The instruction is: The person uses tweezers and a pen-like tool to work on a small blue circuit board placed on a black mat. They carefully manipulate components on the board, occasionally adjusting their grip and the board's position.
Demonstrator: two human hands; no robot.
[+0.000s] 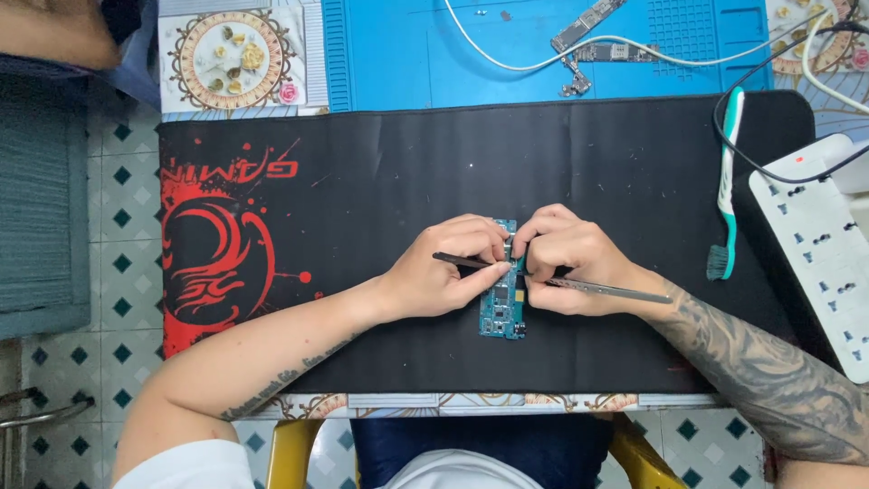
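- A small blue circuit board (503, 303) is being kept flat on the black desk mat (579, 172), pretty much dead centre near the front edge, lying lengthwise away from the person.
- The left hand (448, 272) is being curled over the board's upper left side, fingers pinched on a thin dark tool (466, 261) that's being aimed right at the board.
- The right hand (570, 263) is being closed around metal tweezers (606, 290), tips being pressed in at the board's right edge, handle sticking out over the wrist.
- Both hands are being held close together, knuckles nearly touching above the board.
- A teal-and-white toothbrush (727, 181) is being left on the mat's right side, well apart from the hands.
- A white power strip (819, 249) is sitting just beyond that.
- Another bare board (593, 36) with a white cable (507, 59) is being left on the blue work mat (398, 54) behind.
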